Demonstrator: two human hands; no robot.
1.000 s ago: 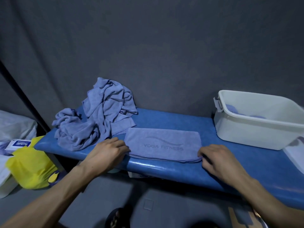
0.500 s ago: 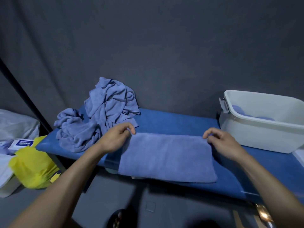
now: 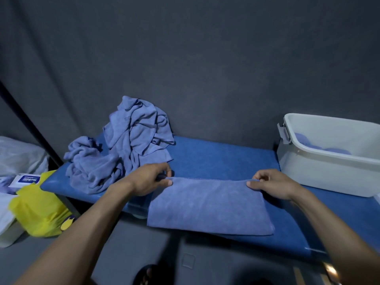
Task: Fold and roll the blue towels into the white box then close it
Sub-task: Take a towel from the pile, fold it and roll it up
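A folded blue towel [image 3: 207,204] lay flat on the blue worktop [image 3: 222,159], and its near edge hung a little over the front of the worktop. The left hand [image 3: 149,181] pinched the far left corner of the towel, with the thumb on top and the fingers curled round the edge. The right hand [image 3: 271,185] pinched the far right corner the same way. Both hands held the far edge just off the worktop.

At about 10 o'clock from the towel sat a messy pile of blue towels [image 3: 123,147], leaning on the dark wall behind. At about 2 o'clock stood the white box [image 3: 329,167], open on top, with a grey clip on its left end. A few rolled blue towels [image 3: 302,138] lay inside the box.

Off the left end of the worktop, at 9 o'clock, was a yellow bag [image 3: 39,210], and next to it a small white and blue packet [image 3: 25,180]
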